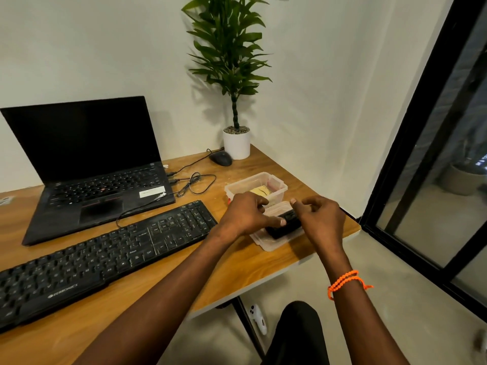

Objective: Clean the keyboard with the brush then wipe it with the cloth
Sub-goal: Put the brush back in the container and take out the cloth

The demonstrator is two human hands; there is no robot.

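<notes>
- Here we stand at the very start of the task: both hands work at the tubs at the counter's right end, and the keyboard [105, 248] lies untouched, flat along the near left of the counter [147, 320], well apart from either hand.
- We judge that nothing is cleaned yet; brushing and then wiping both remain.
- The left hand [247, 214] hovers over the near tub [274, 243], fingers curled, thumb stretched toward a dark block, which we take for the brush [284, 226], lying in that tub; whether it actually grips the brush we cannot tell.
- The right hand [320, 217] is raised just beside it, fingers loosely curled with thumb and forefinger nearly meeting; we see nothing held in it.
- The far tub [257, 187] holds something pale yellow, probably the cloth [261, 191], still inside.
- The surface is a wooden counter with a light edge, marked with faint pale smears near the tubs.
- Behind the keyboard we note an open laptop [87, 167] with a dark screen, loose cables [196, 183], a mouse [220, 158] and a potted plant [234, 75] in the corner.
- The room has plain white walls, a pale floor, and a black-framed glass door [434, 154] at right.
- An orange cord [342, 281] circles the right wrist; a white object lies on the floor under the counter.
</notes>
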